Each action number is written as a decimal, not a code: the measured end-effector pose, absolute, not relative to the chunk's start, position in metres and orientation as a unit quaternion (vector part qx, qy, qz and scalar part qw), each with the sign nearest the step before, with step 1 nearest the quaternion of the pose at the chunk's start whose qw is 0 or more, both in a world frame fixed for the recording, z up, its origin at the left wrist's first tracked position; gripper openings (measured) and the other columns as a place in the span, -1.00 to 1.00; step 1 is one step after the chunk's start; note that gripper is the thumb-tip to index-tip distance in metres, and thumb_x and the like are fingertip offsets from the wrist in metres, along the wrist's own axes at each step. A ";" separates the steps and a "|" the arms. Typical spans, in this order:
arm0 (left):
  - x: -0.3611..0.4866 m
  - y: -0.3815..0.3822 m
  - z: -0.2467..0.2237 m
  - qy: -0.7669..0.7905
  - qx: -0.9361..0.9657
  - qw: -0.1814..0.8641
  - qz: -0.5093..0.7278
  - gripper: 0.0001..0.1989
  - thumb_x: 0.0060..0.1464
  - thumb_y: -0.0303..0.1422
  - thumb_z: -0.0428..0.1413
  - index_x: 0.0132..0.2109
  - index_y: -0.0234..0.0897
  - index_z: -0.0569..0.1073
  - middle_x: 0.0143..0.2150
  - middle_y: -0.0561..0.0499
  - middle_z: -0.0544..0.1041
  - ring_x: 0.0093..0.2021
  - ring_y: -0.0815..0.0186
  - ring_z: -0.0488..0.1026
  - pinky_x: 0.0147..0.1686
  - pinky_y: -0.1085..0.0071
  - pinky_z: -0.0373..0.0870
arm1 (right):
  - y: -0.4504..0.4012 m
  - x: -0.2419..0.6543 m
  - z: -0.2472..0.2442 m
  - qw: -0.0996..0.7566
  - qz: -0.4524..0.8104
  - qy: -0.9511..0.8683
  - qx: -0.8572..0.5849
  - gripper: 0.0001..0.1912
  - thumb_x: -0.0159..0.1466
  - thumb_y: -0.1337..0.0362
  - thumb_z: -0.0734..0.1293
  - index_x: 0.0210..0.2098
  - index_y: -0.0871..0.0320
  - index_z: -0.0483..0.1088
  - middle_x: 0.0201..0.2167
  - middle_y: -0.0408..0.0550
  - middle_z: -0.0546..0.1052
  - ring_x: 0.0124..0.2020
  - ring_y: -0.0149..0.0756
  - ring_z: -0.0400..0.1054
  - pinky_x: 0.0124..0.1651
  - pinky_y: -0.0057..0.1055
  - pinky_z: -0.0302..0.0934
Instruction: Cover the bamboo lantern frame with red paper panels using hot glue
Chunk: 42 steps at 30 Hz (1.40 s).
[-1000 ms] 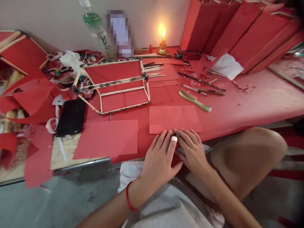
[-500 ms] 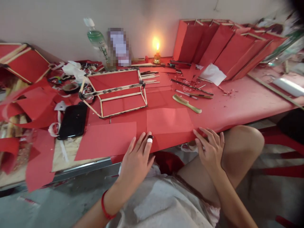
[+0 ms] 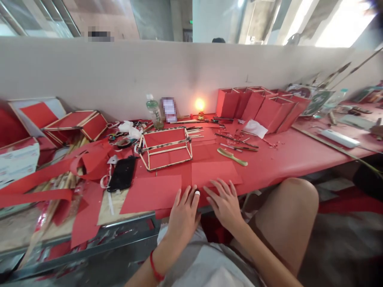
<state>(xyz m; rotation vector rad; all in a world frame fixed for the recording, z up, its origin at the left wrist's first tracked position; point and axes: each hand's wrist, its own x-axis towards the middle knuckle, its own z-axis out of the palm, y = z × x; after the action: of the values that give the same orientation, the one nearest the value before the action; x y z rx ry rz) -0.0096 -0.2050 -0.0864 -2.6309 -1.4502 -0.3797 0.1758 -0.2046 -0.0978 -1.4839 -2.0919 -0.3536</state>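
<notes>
My left hand (image 3: pixel 184 211) lies at the table's front edge with fingers stretched out, by the right end of a red paper sheet (image 3: pixel 151 194). A dark and white wrap covers one of its fingertips. My right hand (image 3: pixel 224 201) is spread, its fingertips over the lower edge of a second red sheet (image 3: pixel 214 171). Neither hand grips anything. Behind the sheets stands a stick frame (image 3: pixel 167 148) with dark-wrapped joints and red panels. A pale green comb (image 3: pixel 232 157) rests to its right.
A lit candle (image 3: pixel 200 113) burns by the wall, near a bottle (image 3: pixel 154 111) and a propped phone (image 3: pixel 169 109). Red paper-covered boxes (image 3: pixel 263 107) stand back right. A black phone (image 3: pixel 122 174), red paper strips (image 3: pixel 38 173) and sticks lie left. A white bar (image 3: pixel 339 138) lies right.
The head view has tilted up, showing more wall and the room beyond. My right hand has moved left along the red sheet, closer to my left hand, which stays by the table edge.
</notes>
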 end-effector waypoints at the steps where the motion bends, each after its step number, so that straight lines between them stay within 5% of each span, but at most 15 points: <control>1: -0.010 -0.205 -0.086 -0.478 -0.867 0.057 -0.126 -0.48 0.11 -0.44 0.10 0.24 -0.36 0.38 0.34 -0.23 0.37 0.35 0.00 0.30 0.31 -0.09 0.22 | -0.207 0.183 -0.102 0.279 -0.135 -0.755 -0.577 -0.67 0.42 0.23 0.23 0.11 -0.12 0.49 0.13 -0.05 0.47 0.23 -0.12 0.25 0.35 0.07 -0.01; 6: -0.011 -0.206 -0.083 -0.481 -0.866 0.056 -0.125 -0.51 0.14 -0.45 0.07 0.22 -0.34 0.40 0.36 -0.18 0.34 0.35 0.01 0.29 0.29 -0.06 0.26 | -0.224 0.247 -0.111 0.284 -0.197 -0.681 -0.645 -0.70 0.42 0.20 0.23 0.04 -0.07 0.53 0.05 -0.02 0.50 0.19 -0.04 0.26 0.30 0.23 -0.03; 12: -0.010 -0.201 -0.083 -0.467 -0.865 0.063 -0.174 -0.59 0.20 -0.35 0.09 0.17 -0.35 0.42 0.29 -0.20 0.44 0.28 0.02 0.37 0.26 -0.04 0.28 | -0.226 0.281 -0.093 0.277 -0.249 -0.657 -0.655 -0.72 0.41 0.20 0.23 -0.19 0.05 0.59 -0.07 0.01 0.53 0.11 -0.06 0.30 0.29 0.15 -0.02; 19: -0.010 -0.198 -0.098 -0.381 -0.859 0.119 -0.322 -0.85 0.29 -0.41 0.04 -0.05 -0.25 0.48 -0.23 0.00 0.61 -0.12 0.23 0.50 0.15 0.16 0.34 | -0.211 0.206 -0.079 0.385 -0.152 -0.770 -0.485 -0.73 0.41 0.30 0.25 0.06 0.09 0.46 -0.04 -0.04 0.56 0.11 -0.24 0.35 0.36 -0.13 -0.03; 23: -0.011 -0.197 -0.102 -0.300 -0.876 0.127 -0.356 -0.75 0.31 -0.52 -0.09 -0.12 -0.26 0.48 -0.34 0.02 0.56 -0.22 0.29 0.46 0.12 0.22 0.35 | -0.211 0.184 -0.088 0.403 -0.135 -0.815 -0.393 -0.72 0.43 0.30 0.23 0.06 0.03 0.48 0.03 -0.13 0.56 0.19 -0.33 0.31 0.45 -0.24 -0.19; 29: -0.012 -0.189 -0.091 -0.281 -0.900 0.104 -0.316 -0.79 0.32 -0.51 -0.09 -0.08 -0.30 0.43 -0.29 -0.02 0.55 -0.28 0.28 0.45 -0.03 0.27 0.43 | -0.208 0.202 -0.080 0.406 -0.178 -0.788 -0.428 -0.67 0.40 0.32 0.27 0.12 0.04 0.45 0.08 -0.08 0.54 0.16 -0.30 0.35 0.45 -0.20 -0.15; 33: -0.015 -0.182 -0.087 -0.260 -0.923 0.062 -0.276 -0.84 0.32 -0.50 -0.06 -0.06 -0.30 0.40 -0.28 -0.01 0.55 -0.29 0.26 0.44 -0.18 0.29 0.41 | -0.213 0.205 -0.074 0.482 -0.235 -0.744 -0.399 -0.72 0.29 0.43 0.37 -0.02 0.07 0.50 -0.01 0.01 0.57 0.12 -0.29 0.38 0.39 -0.19 -0.02; 42: -0.005 -0.185 -0.045 -0.285 -0.891 0.071 -0.347 -0.74 0.32 -0.59 -0.19 -0.13 -0.30 0.36 -0.29 0.00 0.54 -0.27 0.29 0.45 0.02 0.24 0.37 | -0.203 0.176 -0.074 0.480 -0.122 -0.778 -0.387 -0.81 0.35 0.47 0.20 -0.29 0.13 0.40 -0.38 -0.19 0.55 -0.23 -0.40 0.44 0.37 -0.23 -0.08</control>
<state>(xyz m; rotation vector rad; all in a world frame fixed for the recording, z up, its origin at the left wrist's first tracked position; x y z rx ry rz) -0.0055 -0.1848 -0.0452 -2.6785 -0.8577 -1.0420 0.1759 -0.2031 -0.0737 -0.9445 -1.8976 -0.2977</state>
